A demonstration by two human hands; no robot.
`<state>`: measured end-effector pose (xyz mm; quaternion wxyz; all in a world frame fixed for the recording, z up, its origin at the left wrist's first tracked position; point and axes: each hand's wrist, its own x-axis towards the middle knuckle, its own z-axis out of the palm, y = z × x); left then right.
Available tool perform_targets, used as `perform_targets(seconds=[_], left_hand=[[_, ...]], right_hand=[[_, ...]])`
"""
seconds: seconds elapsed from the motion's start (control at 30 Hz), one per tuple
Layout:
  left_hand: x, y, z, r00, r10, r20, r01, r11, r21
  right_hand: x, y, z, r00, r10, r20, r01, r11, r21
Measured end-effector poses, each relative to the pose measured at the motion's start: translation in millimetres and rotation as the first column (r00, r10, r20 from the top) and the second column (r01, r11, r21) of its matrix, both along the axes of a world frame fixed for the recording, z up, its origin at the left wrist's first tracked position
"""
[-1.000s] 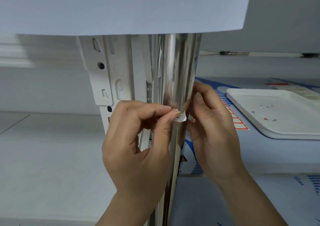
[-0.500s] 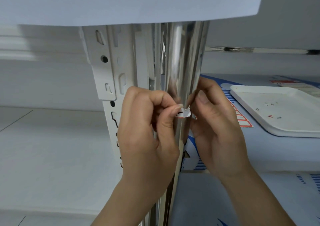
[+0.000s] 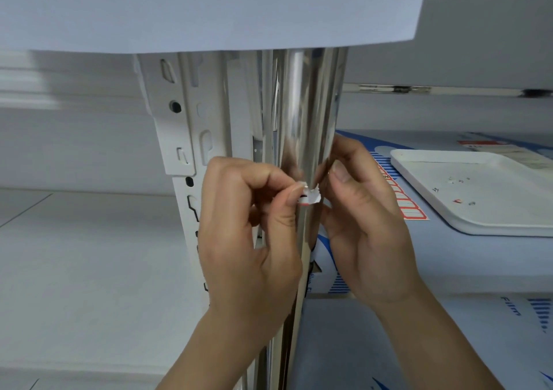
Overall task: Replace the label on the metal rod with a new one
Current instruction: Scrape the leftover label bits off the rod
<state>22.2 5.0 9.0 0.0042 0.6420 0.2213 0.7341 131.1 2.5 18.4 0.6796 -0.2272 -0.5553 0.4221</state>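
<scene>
Both hands work at the metal rod (image 3: 302,126), which stands upright between them. Left hand (image 3: 248,234), fingers curled, pinches a crumpled white scrap of the old label (image 3: 309,197) between thumb and forefinger; the scrap carries a red edge and appears partly lifted, with its lower margin seemingly touching the rod. Right hand (image 3: 363,231) is loosely curled beside the rod, thumb near the scrap's far edge; whether it grips the label or only steadies the rod cannot be told. Step in hand, as judged: peeling off the old label, so the task is in its first half. To do it well, pull slowly and close along the surface so the paper comes away whole, while the right hand braces the rod. Torn fragments or adhesive left behind could spoil the seating of the new label. Just left of the left hand stands a white slotted upright (image 3: 191,138); well to the right of the right hand lies a white tray (image 3: 425,165) holding small scraps, with a red-bordered label sheet (image 3: 410,207) between it and the hand.
</scene>
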Motion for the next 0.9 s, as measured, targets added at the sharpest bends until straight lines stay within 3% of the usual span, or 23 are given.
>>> perform_targets(seconds=[0.13,0.37,0.57,0.9], left_hand=[[-4,-2,2,0.991,-0.134,0.013,0.134,0.991,-0.028],[-12,-1,12,0.988,0.038,-0.149,-0.032,0.998,0.048],[-18,0,15,0.931,0.226,-0.286,-0.19,0.971,0.149],[-19,9,13,0.914,0.287,-0.287,-0.224,0.946,0.234]], right_hand=[[0,0,0,1.0,-0.01,0.011,0.01,1.0,-0.003],[-2,-1,2,1.0,-0.019,0.024,0.019,1.0,0.004],[0,-1,0,1.0,-0.006,0.022,0.006,1.0,-0.006],[-2,0,2,0.999,-0.03,0.033,0.03,0.999,0.016]])
